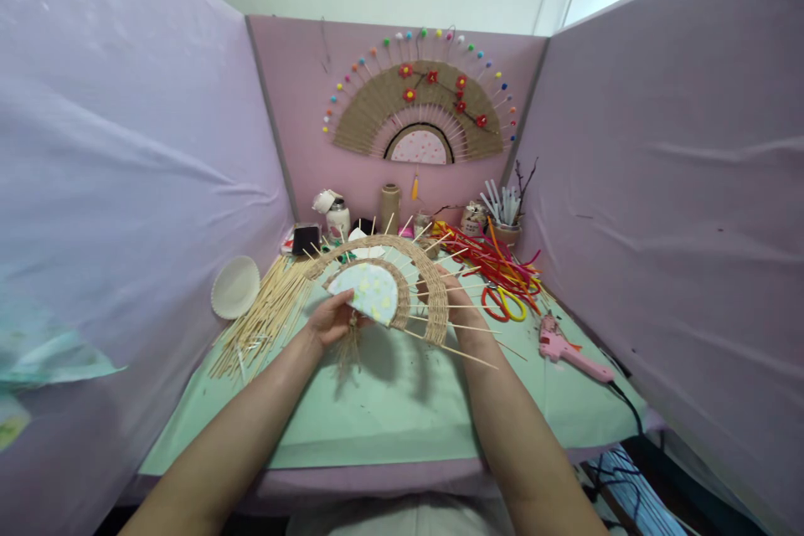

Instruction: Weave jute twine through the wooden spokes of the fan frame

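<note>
A half-round woven fan (438,289) of twine on thin wooden sticks is held up over the table, tilted. At its base sits a pale half-circle of patterned fabric (368,289) edged with twine. My left hand (336,318) grips the fan's lower edge, thumb on the fabric. Below that hand hangs a twine tassel (350,347). My right hand (440,280) reaches behind the fan's right side at the woven band; its fingers are mostly hidden by the weave and sticks.
Loose sticks (267,310) and a white bowl (235,287) lie at left. Scissors (503,303), coloured pipe cleaners (490,260) and a pink glue gun (571,352) lie at right. Jars and a twine roll (390,208) line the back, beneath a finished fan (370,109) on the wall.
</note>
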Demonstrator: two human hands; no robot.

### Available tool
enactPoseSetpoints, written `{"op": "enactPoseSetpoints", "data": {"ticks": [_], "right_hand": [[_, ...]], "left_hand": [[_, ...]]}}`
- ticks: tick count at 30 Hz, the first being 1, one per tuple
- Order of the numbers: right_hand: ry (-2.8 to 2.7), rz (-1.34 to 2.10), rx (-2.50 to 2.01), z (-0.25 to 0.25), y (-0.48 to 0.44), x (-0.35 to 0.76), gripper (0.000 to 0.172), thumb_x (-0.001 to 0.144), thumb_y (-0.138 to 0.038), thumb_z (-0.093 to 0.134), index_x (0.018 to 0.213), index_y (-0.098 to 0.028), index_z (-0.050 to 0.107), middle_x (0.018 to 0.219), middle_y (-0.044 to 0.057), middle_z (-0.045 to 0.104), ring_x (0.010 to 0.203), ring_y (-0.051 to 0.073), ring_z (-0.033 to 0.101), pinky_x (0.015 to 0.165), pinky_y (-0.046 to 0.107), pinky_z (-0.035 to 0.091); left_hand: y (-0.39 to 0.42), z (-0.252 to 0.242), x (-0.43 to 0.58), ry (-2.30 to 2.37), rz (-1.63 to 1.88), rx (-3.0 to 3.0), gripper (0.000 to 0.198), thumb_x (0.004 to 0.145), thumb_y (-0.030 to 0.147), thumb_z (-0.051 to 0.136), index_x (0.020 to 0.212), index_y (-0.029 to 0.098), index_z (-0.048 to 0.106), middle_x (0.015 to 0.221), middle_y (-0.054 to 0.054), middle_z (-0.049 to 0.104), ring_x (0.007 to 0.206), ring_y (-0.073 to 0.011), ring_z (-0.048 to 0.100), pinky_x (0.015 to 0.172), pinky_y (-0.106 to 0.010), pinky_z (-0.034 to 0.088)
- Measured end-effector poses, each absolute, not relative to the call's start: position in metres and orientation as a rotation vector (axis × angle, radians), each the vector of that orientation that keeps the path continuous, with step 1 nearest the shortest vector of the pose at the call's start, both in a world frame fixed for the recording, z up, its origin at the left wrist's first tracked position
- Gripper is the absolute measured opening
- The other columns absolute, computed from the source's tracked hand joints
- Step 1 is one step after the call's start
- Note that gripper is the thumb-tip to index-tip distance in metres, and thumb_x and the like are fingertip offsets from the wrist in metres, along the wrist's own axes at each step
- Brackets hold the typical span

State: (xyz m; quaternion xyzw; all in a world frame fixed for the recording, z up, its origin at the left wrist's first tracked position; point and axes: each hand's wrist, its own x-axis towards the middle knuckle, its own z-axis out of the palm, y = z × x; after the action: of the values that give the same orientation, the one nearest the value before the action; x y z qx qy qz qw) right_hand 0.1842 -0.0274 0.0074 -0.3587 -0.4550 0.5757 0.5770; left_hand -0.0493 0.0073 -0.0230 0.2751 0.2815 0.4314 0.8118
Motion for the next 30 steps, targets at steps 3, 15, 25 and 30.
{"op": "enactPoseSetpoints", "data": {"ticks": [3, 15, 25, 30], "right_hand": [[-1.038, 1.342, -0.809, 0.007, -0.027, 0.184, 0.023, 0.067, -0.033, 0.072, 0.087, -0.026, 0.063, 0.064, 0.001, 0.06, 0.066, 0.021, 0.057, 0.053, 0.032, 0.043], [-0.918, 1.254, -0.803, -0.011, -0.005, 0.195, 0.031, 0.062, -0.036, 0.074, 0.089, -0.023, 0.063, 0.063, -0.004, 0.055, 0.051, 0.011, 0.043, 0.05, 0.025, 0.035], [-0.988, 1.242, -0.734, -0.004, -0.011, 0.226, 0.03, 0.065, -0.044, 0.075, 0.07, -0.02, 0.057, 0.052, -0.008, 0.028, 0.046, 0.008, 0.024, 0.044, 0.023, 0.021], [-0.975, 1.064, -0.765, -0.006, -0.009, 0.234, 0.035, 0.071, -0.054, 0.067, 0.066, -0.023, 0.053, 0.052, -0.006, 0.031, 0.047, 0.01, 0.025, 0.044, 0.025, 0.024]], "left_hand": [[0.008, -0.026, -0.048, 0.629, 0.96, 0.638, 0.059, 0.077, 0.006, 0.062, 0.133, 0.019, 0.049, 0.09, -0.009, 0.074, 0.081, -0.026, 0.071, 0.064, -0.035, 0.059], [0.018, -0.021, -0.06, 0.674, 1.013, 0.66, 0.037, 0.07, 0.004, 0.06, 0.106, 0.012, 0.063, 0.078, -0.008, 0.073, 0.063, -0.0199, 0.068, 0.047, -0.024, 0.053], [0.022, -0.016, -0.064, 0.741, 1.08, 0.64, 0.028, 0.069, 0.006, 0.058, 0.095, 0.012, 0.062, 0.061, -0.003, 0.068, 0.042, -0.0141, 0.058, 0.035, -0.022, 0.046], [0.024, -0.015, -0.064, 0.736, 1.096, 0.647, 0.029, 0.07, 0.006, 0.057, 0.099, 0.011, 0.063, 0.065, -0.004, 0.069, 0.049, -0.0154, 0.062, 0.039, -0.022, 0.048]]}}
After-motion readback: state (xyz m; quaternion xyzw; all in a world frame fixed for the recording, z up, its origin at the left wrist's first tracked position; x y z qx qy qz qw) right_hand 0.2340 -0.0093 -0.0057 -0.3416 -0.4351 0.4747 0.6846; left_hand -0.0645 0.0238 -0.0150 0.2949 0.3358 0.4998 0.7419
